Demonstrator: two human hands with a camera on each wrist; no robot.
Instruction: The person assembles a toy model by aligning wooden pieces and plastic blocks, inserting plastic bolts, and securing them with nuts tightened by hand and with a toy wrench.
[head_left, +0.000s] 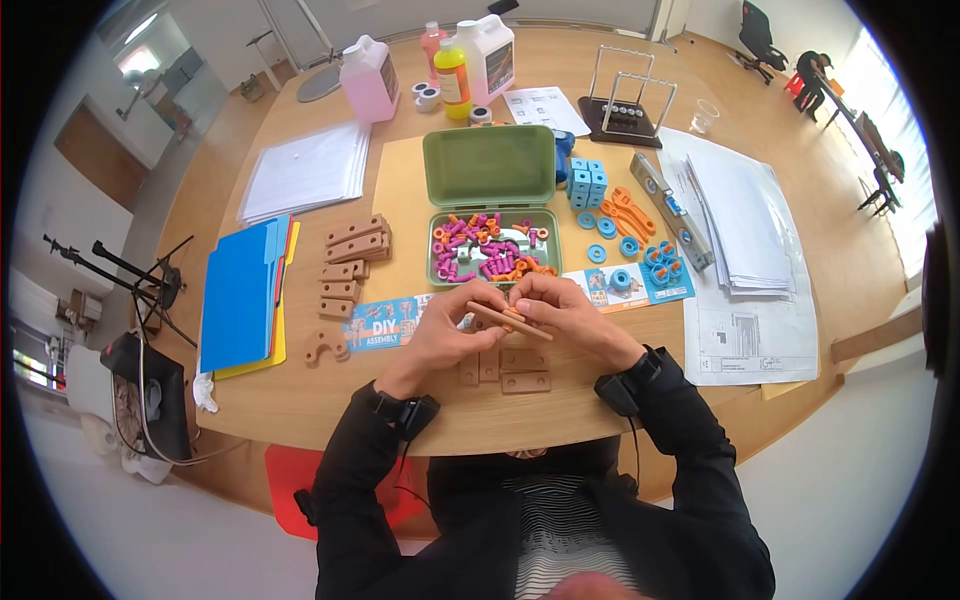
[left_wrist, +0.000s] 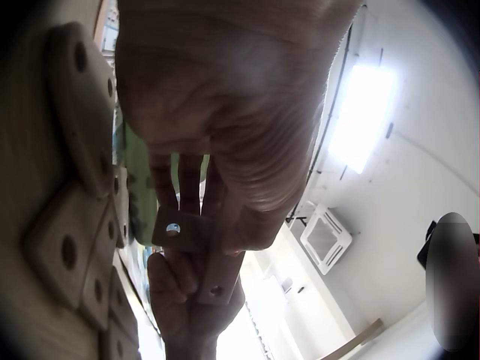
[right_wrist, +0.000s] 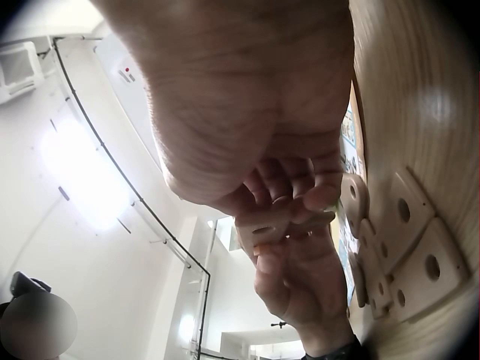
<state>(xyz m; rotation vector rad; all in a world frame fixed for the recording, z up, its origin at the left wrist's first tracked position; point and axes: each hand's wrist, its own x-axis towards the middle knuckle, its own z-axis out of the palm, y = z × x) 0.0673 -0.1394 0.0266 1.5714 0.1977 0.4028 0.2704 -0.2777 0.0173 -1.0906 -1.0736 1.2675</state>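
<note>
Over the near edge of the work area, my left hand (head_left: 452, 325) and right hand (head_left: 566, 308) meet, both gripping a brown wooden strip with holes (head_left: 518, 325). A small orange piece (head_left: 514, 314) shows at the strip, by the right fingertips. In the left wrist view a second holed wooden block (left_wrist: 184, 232) lies crosswise against the strip (left_wrist: 219, 281). The left thumb presses the strip's face. Fingers partly hide where the parts meet. Below the hands, several wooden blocks (head_left: 525, 382) lie flat on the table.
Behind the hands stands an open green box (head_left: 490, 180) of magenta and orange bolts. Wooden blocks (head_left: 355, 240) and blue folders (head_left: 240, 290) lie left. Blue wheels (head_left: 660, 265), orange wrenches (head_left: 625, 212), a spirit level (head_left: 672, 210) and papers (head_left: 740, 220) lie right. Bottles (head_left: 455, 80) stand behind.
</note>
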